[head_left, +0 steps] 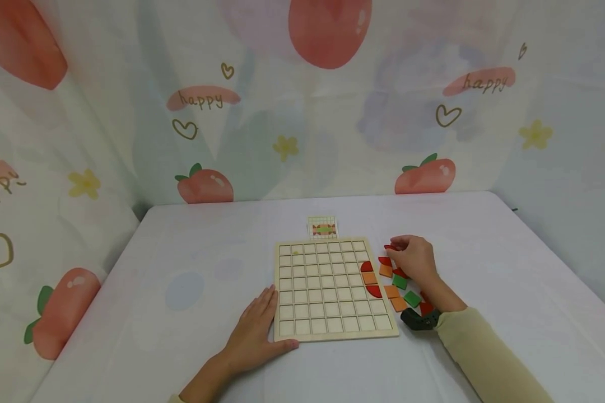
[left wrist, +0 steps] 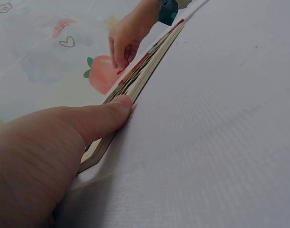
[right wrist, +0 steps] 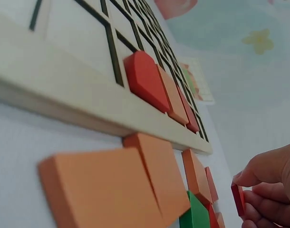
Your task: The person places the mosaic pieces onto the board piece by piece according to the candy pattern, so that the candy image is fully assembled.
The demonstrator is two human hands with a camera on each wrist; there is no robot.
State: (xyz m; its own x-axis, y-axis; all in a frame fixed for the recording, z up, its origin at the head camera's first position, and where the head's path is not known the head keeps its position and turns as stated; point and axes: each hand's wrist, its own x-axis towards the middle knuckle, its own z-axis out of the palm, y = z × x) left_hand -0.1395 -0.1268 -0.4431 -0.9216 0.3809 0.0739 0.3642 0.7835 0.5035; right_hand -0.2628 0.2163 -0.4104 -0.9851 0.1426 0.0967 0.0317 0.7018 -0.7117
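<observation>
A wooden grid board point(head_left: 338, 338) lies flat on the table. My left hand point(head_left: 252, 336) rests at its near left corner, fingers straight along the left side and thumb on the front edge; the left wrist view shows that thumb point(left wrist: 104, 118) touching the rim. Just off the board's right side, my right hand point(head_left: 417, 260) pinches a small red piece point(right wrist: 238, 199) between thumb and fingers. Along the board's right column sit a rounded red piece point(head_left: 366, 266), an orange square point(head_left: 370, 278) and another rounded red piece point(head_left: 374, 291).
Several loose orange squares point(head_left: 391, 291), green squares point(head_left: 412, 299) and red pieces point(head_left: 426, 309) lie right of the board, some partly hidden by my right hand and wrist. A pattern card point(head_left: 324, 229) lies beyond the far edge. Printed fabric point(head_left: 307, 123) rises behind the table.
</observation>
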